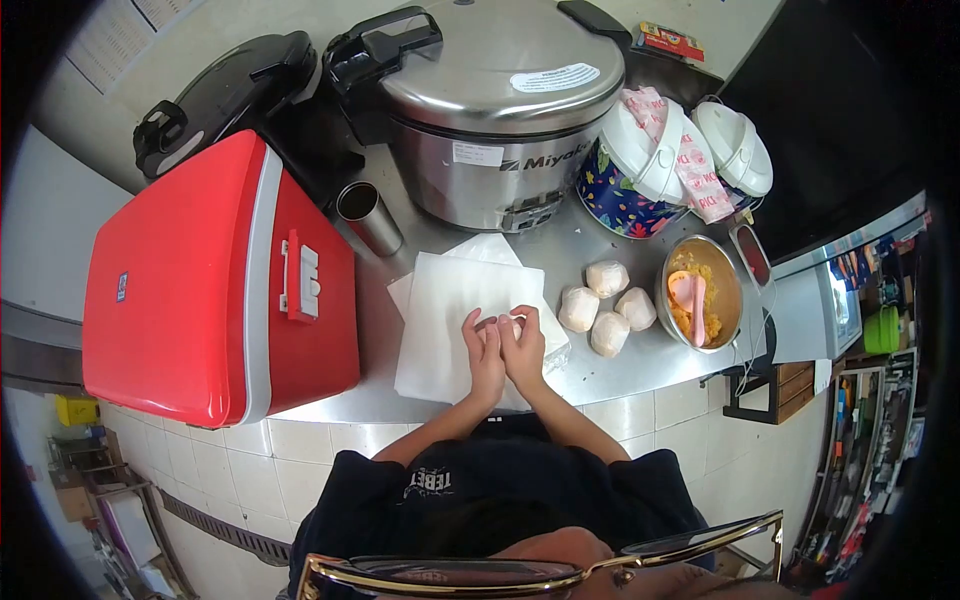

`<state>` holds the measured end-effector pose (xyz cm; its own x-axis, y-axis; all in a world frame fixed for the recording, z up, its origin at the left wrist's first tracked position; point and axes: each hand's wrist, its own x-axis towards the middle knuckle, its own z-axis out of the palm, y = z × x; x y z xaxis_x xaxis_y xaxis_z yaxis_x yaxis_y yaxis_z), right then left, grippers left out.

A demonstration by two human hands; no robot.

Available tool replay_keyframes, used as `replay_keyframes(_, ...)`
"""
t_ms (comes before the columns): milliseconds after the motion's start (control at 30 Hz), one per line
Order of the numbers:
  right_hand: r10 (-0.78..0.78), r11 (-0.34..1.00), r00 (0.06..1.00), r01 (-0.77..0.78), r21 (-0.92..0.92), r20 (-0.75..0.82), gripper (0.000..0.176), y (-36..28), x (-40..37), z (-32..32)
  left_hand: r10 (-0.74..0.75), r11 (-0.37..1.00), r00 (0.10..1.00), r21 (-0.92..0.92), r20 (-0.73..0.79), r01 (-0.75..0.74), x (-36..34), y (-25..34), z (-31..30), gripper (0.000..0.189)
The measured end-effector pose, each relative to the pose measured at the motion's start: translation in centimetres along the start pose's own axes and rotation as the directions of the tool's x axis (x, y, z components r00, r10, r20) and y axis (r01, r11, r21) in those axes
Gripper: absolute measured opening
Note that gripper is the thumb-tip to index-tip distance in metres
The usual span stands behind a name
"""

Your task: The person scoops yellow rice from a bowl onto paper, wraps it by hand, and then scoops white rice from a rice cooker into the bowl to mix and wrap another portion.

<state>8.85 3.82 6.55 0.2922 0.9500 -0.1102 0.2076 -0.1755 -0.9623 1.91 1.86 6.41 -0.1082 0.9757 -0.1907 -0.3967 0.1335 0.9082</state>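
My left hand (485, 362) and my right hand (524, 354) meet over a stack of white paper sheets (440, 330), thumbs side by side and fingers curled. Between them is a small paper-wrapped bundle (516, 326), mostly hidden by the fingers. Several similar white wrapped bundles (607, 334) sit in a cluster to the right of the paper. Beyond them stands a metal bowl (735, 325) of yellow-orange food (712, 322), with a pink rice paddle (697, 310) resting in it.
On the left of the steel table (375, 300) is a red cool box (170, 290), with a metal tumbler (370, 215) beside it. A large rice cooker (480, 150) stands at the back. Floral containers with white lids (640, 160) occupy the back right. The table's front edge is near my body.
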Motion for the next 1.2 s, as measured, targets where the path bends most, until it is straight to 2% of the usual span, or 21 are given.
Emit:
replay_keyframes(67, -0.463, 0.878, 0.872, 0.426, -0.221, -0.160, 0.035, 1.0, -0.1, 0.4, -0.139, 0.988, 0.990, -0.067, 0.006, 0.139, -0.4, 0.8, -0.2, 0.044)
replay_keyframes(100, -0.455, 0.881, 0.876, 0.417, -0.223, -0.161, 0.035, 0.8, -0.3, 0.0, -0.148, 0.987, 0.989, -0.064, 0.007, 0.148, -0.3, 0.5, -0.5, 0.044)
replay_keyframes(200, -0.069, 0.990, 0.997, 0.073, -0.119, 0.033, 0.032, 0.6, -0.5, -2.8, 0.022, 0.998, 0.977, 0.051, 0.213, -0.033, 0.9, -1.8, -2.5, 0.048)
replay_keyframes(233, -0.020, 0.974, 0.997, 0.035, -0.224, 0.070, 0.034, 1.0, -0.4, -3.9, 0.193, 0.868, 0.915, 0.374, 0.354, -0.327, 1.7, -2.4, -4.1, 0.052)
replay_keyframes(267, 0.032, 0.945, 0.994, 0.004, -0.328, 0.102, 0.037, 1.4, -0.2, -5.1, 0.283, 0.560, 0.796, 0.581, 0.536, -0.590, 2.4, -2.5, -5.6, 0.055)
replay_keyframes(300, 0.135, 0.952, 0.991, -0.123, -0.282, 0.023, 0.044, 2.6, 0.4, -5.7, 0.094, 0.129, 0.747, 0.735, 0.659, -0.665, 2.8, -1.8, -7.0, 0.062)
replay_keyframes(433, 0.212, 0.886, 0.976, -0.217, -0.410, -0.057, 0.049, 3.6, -0.2, -4.7, 0.100, -0.152, 0.865, 0.867, 0.491, -0.474, 5.1, -3.3, -6.3, 0.065)
replay_keyframes(567, 0.258, 0.725, 0.964, -0.241, -0.646, -0.071, 0.047, 2.9, -0.3, -4.0, 0.172, -0.136, 0.914, 0.928, 0.367, -0.347, 6.4, -4.3, -4.5, 0.057)
replay_keyframes(600, 0.013, 0.726, 0.999, 0.017, -0.688, 0.038, 0.049, 1.9, -0.5, -5.3, 0.169, -0.124, 0.899, 0.914, 0.404, -0.387, 6.1, -4.3, -3.9, 0.057)
replay_keyframes(633, -0.220, 0.655, 0.963, 0.264, -0.708, 0.155, 0.051, 1.1, -0.4, -7.0, 0.151, 0.063, 0.822, 0.824, 0.549, -0.563, 5.3, -3.7, -3.3, 0.055)
replay_keyframes(667, -0.219, 0.646, 0.969, 0.230, -0.728, 0.112, 0.051, 0.7, 0.7, -9.5, 0.158, 0.252, 0.718, 0.676, 0.677, -0.693, 4.4, -3.1, -2.2, 0.052)
replay_keyframes(733, -0.563, 0.586, 0.819, 0.302, -0.752, -0.110, 0.050, -0.1, 3.4, -16.8, -0.131, 0.081, 0.372, 0.384, 0.919, -0.920, 2.1, -2.3, -0.2, 0.048)
replay_keyframes(767, -0.531, 0.573, 0.818, 0.155, -0.805, -0.220, 0.052, -1.2, 4.6, -20.7, -0.125, 0.095, 0.350, 0.362, 0.928, -0.927, 1.5, -2.3, 0.1, 0.048)
replay_keyframes(833, -0.515, 0.552, 0.788, 0.003, -0.834, -0.337, 0.055, -1.7, 6.6, -26.8, -0.095, 0.191, 0.463, 0.473, 0.881, -0.860, 1.5, -2.2, 0.7, 0.045)
replay_keyframes(900, -0.065, 0.439, 0.928, -0.304, -0.846, -0.367, 0.062, 0.1, 8.4, -30.3, -0.069, 0.199, 0.449, 0.453, 0.891, -0.869, 1.6, -2.0, 2.6, 0.044)
replay_keyframes(933, -0.072, 0.442, 0.924, -0.309, -0.842, -0.377, 0.062, 1.1, 9.2, -31.4, -0.047, 0.210, 0.451, 0.450, 0.891, -0.868, 1.8, -1.9, 3.6, 0.044)
replay_keyframes(1033, 0.246, 0.116, 0.967, -0.097, -0.989, -0.066, 0.065, 1.9, 11.2, -34.1, 0.123, 0.506, 0.454, 0.338, 0.882, -0.794, 3.8, -0.9, 13.1, 0.045)
replay_keyframes(1067, 0.244, 0.121, 0.968, -0.097, -0.988, -0.065, 0.065, 0.8, 11.4, -35.1, 0.122, 0.670, 0.551, 0.341, 0.825, -0.659, 5.1, -2.2, 16.3, 0.044)
replay_keyframes(1133, -0.008, -0.121, 0.969, 0.245, -0.962, 0.248, 0.059, -0.9, 11.9, -37.6, 0.074, 0.912, 0.719, 0.244, 0.692, -0.329, 8.9, -7.9, 22.2, 0.043)
replay_keyframes(1167, -0.086, -0.181, 0.935, 0.324, -0.929, 0.343, 0.054, -1.0, 12.7, -38.5, 0.030, 0.978, 0.785, 0.145, 0.619, -0.152, 10.4, -10.5, 24.7, 0.041)
replay_keyframes(1200, -0.084, -0.175, 0.936, 0.323, -0.930, 0.341, 0.054, -0.9, 13.9, -39.3, 0.025, 0.977, 0.783, 0.150, 0.621, -0.149, 10.8, -10.7, 27.0, 0.041)
